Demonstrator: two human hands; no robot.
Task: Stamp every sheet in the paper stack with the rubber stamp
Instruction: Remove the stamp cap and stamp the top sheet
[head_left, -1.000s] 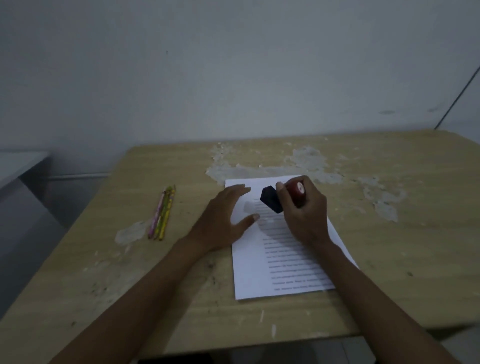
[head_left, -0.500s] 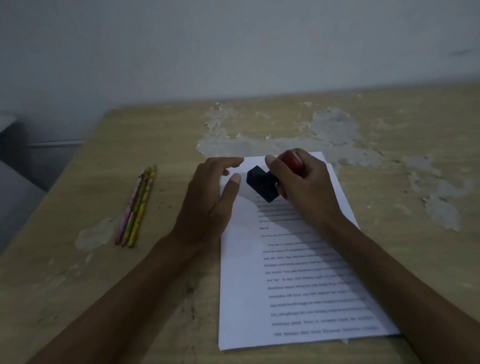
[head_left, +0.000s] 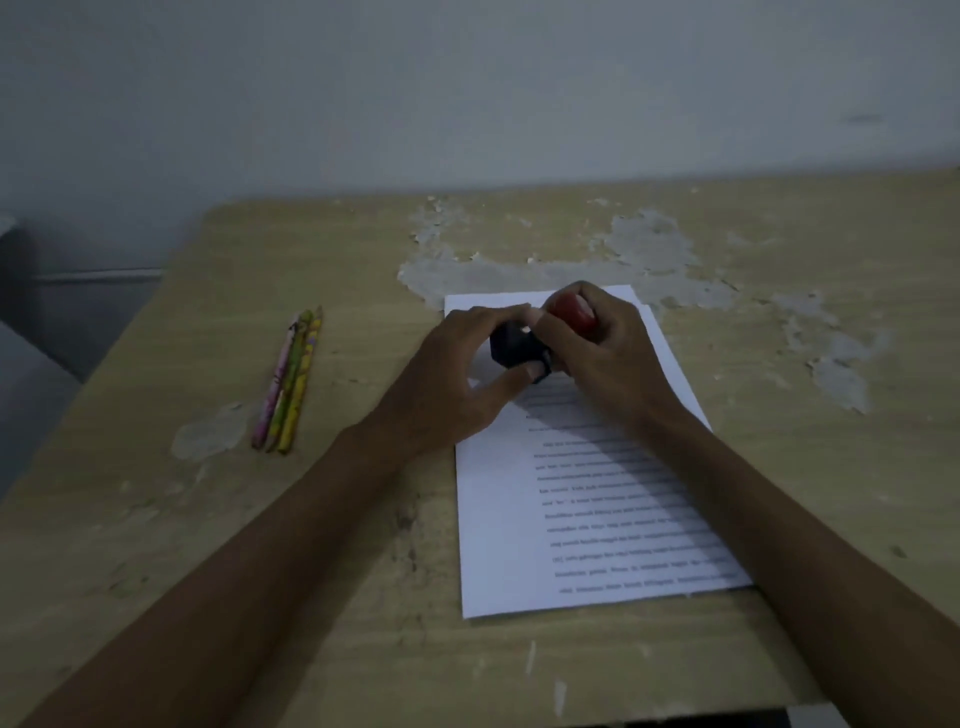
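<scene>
The right hand (head_left: 608, 353) holds the rubber stamp (head_left: 540, 338) by its red handle, fingers wrapped tight round it, so its grip is narrow and full. The stamp lies tilted rather than upright, its black body pointing toward the left hand (head_left: 457, 374). That hand curls round the black end, forefinger over the top and thumb beneath, pinching it. Held between two hands like this, the stamp looks to be getting readied or adjusted — perhaps a cap or the face being checked — rather than pressed down; which of these cannot be told, since the fingers hide the face.

Taking the paper stack (head_left: 587, 488) as landmark: the stamp hangs over its far end, near the top edge, above the blank margin over the printed lines. That would be a sensible spot for a mark, clear of the text. Whether the stamp touches the top sheet cannot be told. No stamped mark shows on the visible part of the sheet, so the work seems to be at or near its start.

The stack lies on the table (head_left: 156, 545), slightly askew. Well to the left of it — out of the way — three pencils (head_left: 288, 384) lie side by side. Beyond the stack's far edge the table's surface is peeled in pale patches.
</scene>
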